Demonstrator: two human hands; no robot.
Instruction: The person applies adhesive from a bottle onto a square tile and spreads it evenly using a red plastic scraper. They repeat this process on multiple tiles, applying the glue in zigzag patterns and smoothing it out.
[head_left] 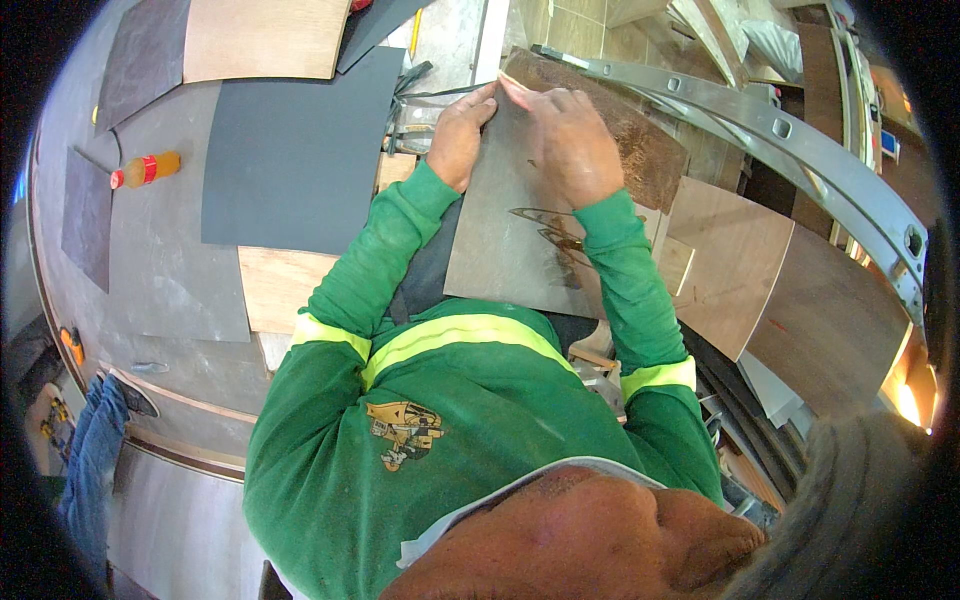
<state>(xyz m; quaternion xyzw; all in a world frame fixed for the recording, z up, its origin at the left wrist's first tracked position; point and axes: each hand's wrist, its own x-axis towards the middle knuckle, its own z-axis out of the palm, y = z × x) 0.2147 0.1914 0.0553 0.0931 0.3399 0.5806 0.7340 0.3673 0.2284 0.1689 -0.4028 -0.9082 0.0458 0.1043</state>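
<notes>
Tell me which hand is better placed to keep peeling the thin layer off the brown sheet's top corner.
Probably the right hand: its fingertips pinch the lifted light edge at the brown sheet top corner. The left hand only grips the sheet's left edge, steadying it.

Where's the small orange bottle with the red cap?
Head view, far left: the orange bottle lies on its side on the grey worktop, left of the dark grey sheet.

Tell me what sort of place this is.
Likely a carpentry or laminate workshop: thin wood-veneer and grey laminate sheets cover the bench, a long grey metal rail lies at the right, and both hands hold a brown square panel.
</notes>
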